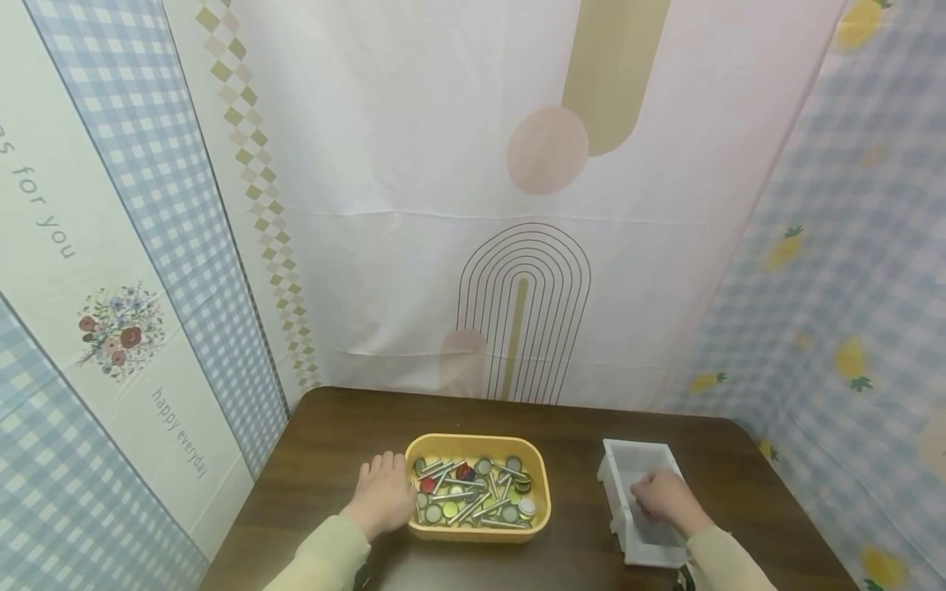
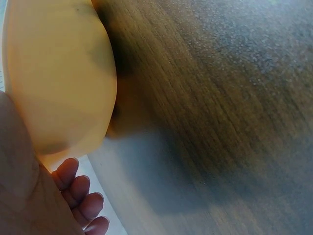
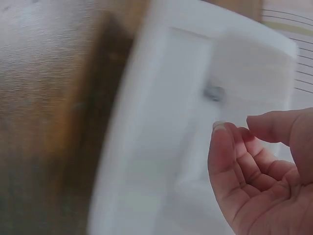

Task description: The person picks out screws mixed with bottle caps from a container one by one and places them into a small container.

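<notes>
- The left hand (image 1: 383,494) lies against the left end of the yellow bin (image 1: 480,535), fingers together and reaching forward, thumb hidden.
- Metal rods (image 1: 452,496) and round caps (image 1: 450,510) crowd that bin!
- Over at the white tray (image 1: 622,529), the right hand (image 1: 663,497) hangs inside, fingers loosely bent, thumb parted, pinching nothing.
- A small grey piece (image 3: 214,93), blurred, shows beyond the fingertips.

Yellow tub (image 1: 476,535) — white bin (image 1: 621,510)

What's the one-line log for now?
left hand: at yellow bin | right hand: at white bin, fingers loosely curled, looks empty | grey piece: blurred, against white bin
</notes>
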A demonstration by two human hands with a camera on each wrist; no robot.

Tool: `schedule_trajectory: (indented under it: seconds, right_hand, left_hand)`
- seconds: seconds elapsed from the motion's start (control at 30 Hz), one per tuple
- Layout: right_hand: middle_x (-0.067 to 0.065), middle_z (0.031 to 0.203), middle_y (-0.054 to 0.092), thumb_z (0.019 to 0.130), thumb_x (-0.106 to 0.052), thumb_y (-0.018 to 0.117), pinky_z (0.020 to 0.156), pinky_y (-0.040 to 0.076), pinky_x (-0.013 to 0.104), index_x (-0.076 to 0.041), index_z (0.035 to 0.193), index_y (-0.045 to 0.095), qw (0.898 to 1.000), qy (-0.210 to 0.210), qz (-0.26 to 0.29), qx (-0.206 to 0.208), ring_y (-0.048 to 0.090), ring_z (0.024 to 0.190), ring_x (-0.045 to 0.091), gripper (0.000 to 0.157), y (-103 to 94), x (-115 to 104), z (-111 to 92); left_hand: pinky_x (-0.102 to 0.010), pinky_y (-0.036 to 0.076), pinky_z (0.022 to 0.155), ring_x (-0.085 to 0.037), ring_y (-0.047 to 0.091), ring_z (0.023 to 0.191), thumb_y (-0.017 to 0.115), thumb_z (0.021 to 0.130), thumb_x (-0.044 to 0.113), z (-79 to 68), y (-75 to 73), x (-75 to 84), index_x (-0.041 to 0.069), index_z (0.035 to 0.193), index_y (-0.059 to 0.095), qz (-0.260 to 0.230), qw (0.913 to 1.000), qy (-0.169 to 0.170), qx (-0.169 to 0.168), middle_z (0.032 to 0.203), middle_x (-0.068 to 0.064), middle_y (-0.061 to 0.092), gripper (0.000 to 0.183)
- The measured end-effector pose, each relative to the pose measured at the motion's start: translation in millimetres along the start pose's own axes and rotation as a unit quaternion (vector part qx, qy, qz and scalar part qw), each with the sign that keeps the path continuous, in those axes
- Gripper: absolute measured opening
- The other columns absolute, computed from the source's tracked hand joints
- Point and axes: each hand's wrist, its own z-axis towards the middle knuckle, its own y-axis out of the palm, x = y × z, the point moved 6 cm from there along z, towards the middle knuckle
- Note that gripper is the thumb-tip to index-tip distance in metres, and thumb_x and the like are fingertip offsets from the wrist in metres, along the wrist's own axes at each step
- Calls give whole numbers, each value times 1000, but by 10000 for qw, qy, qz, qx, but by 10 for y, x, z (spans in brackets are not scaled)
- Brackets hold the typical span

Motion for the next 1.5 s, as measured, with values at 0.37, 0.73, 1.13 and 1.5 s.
schedule_trajectory:
  seconds: [0.37,0.73,1.13,1.5]
  right_hand:
    - [8,87,65,94,-21,57,66,53,38,4,99,63,9953,-322,895,190,63,77,20,26,-284,-582,12]
    - [-3,85,66,86,-33,72,69,51,33,-12,95,69,9835,-1449,1079,-32,61,78,12,24,173,-1243,10]
    - [-8,84,65,83,-26,75,69,50,27,-8,97,72,9573,-2701,629,-813,60,76,8,23,803,-1782,-96]
    - [-6,82,67,79,-14,77,69,50,29,-5,87,74,9410,-3262,200,-881,58,73,5,12,1154,-1921,-169]
  left_hand:
    - [-49,33,81,-27,41,89,54,85,21,-2,-10,-40,0,106,51,3,10000,-86,-50,90,-9,42,30]
    - [-49,33,81,-27,41,88,53,84,20,-21,-8,-12,0,104,51,-92,9999,-49,-65,89,-9,41,28]
    - [-48,33,78,-26,41,86,55,85,21,-39,-31,0,0,103,51,-74,10000,-25,14,87,-8,41,28]
    - [-48,33,76,-27,41,84,54,84,20,-60,-52,19,-1,101,51,-66,9998,63,161,85,-8,40,27]
